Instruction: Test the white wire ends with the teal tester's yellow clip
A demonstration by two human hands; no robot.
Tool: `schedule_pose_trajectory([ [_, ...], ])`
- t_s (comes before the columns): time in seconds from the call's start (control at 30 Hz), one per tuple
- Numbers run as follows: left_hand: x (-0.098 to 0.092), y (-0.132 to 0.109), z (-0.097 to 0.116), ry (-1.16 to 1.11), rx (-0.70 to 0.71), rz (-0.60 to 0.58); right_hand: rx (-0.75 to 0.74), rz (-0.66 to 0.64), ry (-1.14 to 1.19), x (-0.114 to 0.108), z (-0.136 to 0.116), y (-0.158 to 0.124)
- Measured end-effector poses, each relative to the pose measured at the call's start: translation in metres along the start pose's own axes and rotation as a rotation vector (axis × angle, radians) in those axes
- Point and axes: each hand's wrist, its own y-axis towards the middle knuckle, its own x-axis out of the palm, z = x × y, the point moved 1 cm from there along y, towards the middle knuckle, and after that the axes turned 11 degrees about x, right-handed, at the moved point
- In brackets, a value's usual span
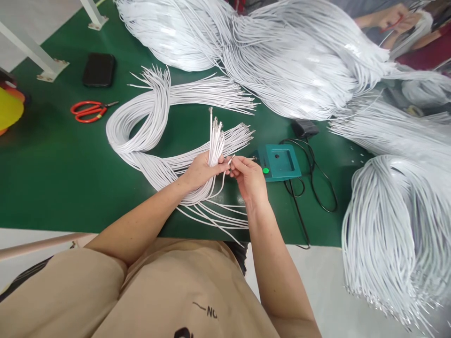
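Note:
My left hand (pixel 202 170) is closed around a bunch of white wires (pixel 215 141), whose cut ends point up and away from me. One single wire (pixel 221 184) bends out of that bunch, and its tip sits pinched in the fingers of my right hand (pixel 250 176). Both hands' fingertips nearly meet at this tip. Just right of my right hand stands a small teal device (pixel 278 162) with a green button and a thin metal piece sticking out toward my fingers. Loose wires hang below my left hand over the green table.
A looped bundle of white wires (pixel 141 126) lies left of my hands. Red-handled cutters (pixel 89 111) and a black box (pixel 99 69) rest farther left. Large wire heaps (pixel 292 56) fill the back, another (pixel 380 225) hangs over the right edge. A co-worker's hands (pixel 394 21) show at top right.

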Motion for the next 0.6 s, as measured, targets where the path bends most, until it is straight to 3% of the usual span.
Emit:
schedule_pose_trajectory([
  [0.17,0.002,-0.002,0.003,-0.014,0.008,-0.027,0.09,-0.034,0.114,0.004,-0.003,-0.001],
  [0.4,-0.001,-0.001,-0.001,0.032,0.046,-0.117,0.139,-0.107,0.0,0.004,-0.015,0.008],
  [0.6,-0.004,-0.001,-0.003,0.126,0.03,-0.076,0.147,-0.199,0.034,0.001,-0.012,0.003],
])
